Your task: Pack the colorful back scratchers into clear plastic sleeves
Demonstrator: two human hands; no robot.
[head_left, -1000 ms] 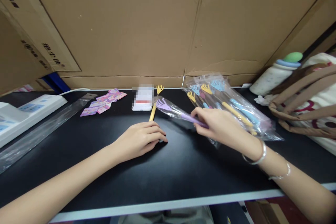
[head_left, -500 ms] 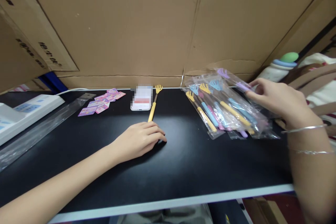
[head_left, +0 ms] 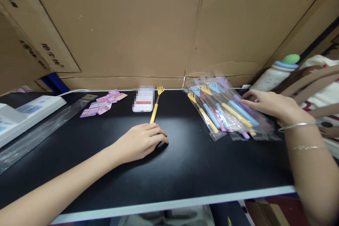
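My left hand (head_left: 143, 142) lies on the black table, its fingers loosely bent and apart. It covers the lower end of a yellow back scratcher (head_left: 154, 113), whose claw end points away from me. On the right, several back scratchers in clear plastic sleeves lie in a fanned pile, among them a yellow one (head_left: 203, 112) and a blue one (head_left: 211, 114). My right hand (head_left: 272, 104) is closed at the right edge of the pile, on a sleeved purple back scratcher (head_left: 238, 99). Its fingertips are partly hidden.
A phone (head_left: 143, 104) lies left of the yellow back scratcher. Small pink and purple cards (head_left: 104, 103), an empty clear sleeve (head_left: 50, 130) and a white power strip (head_left: 29, 114) are further left. A white bottle (head_left: 275, 76) and a bag (head_left: 324, 91) stand right. Cardboard (head_left: 132, 24) walls the back.
My right hand has lowered the sleeved purple back scratcher onto the right side of the pile. My left hand has stayed in place.
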